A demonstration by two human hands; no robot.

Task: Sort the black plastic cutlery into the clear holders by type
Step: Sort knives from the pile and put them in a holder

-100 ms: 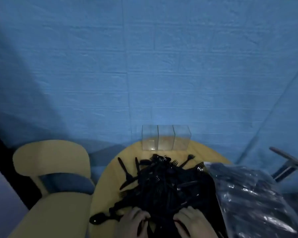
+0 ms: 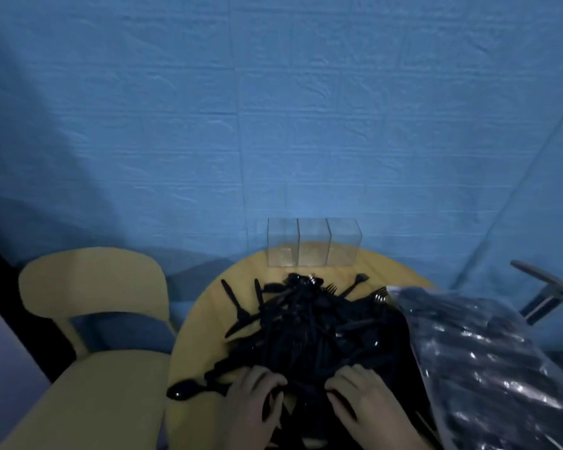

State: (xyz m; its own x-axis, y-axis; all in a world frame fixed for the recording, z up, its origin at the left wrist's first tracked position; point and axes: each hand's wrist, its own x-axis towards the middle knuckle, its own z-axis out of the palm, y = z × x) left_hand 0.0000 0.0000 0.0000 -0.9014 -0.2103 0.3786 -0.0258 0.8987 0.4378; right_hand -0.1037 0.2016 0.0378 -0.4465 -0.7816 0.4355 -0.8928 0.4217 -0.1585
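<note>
Behind everything hangs a blue wall (image 2: 273,108). Left of the hands stands a yellow chair (image 2: 91,280), apart from the round yellow counter (image 2: 205,323). Right of the right hand lies a clear bag (image 2: 488,362) of dark cutlery, touching the pile. The black cutlery pile (image 2: 309,326) covers the counter just beyond both grips. Further beyond it stand three clear holders (image 2: 312,243) in a row, nothing dark visible inside them. A spoon (image 2: 189,389) lies just left of the left hand. The left hand (image 2: 257,404) and right hand (image 2: 364,401) rest on the near edge of the pile, fingers curled into the cutlery; whether either grip holds a piece I cannot tell. Against the earlier frame, nothing has visibly moved.
</note>
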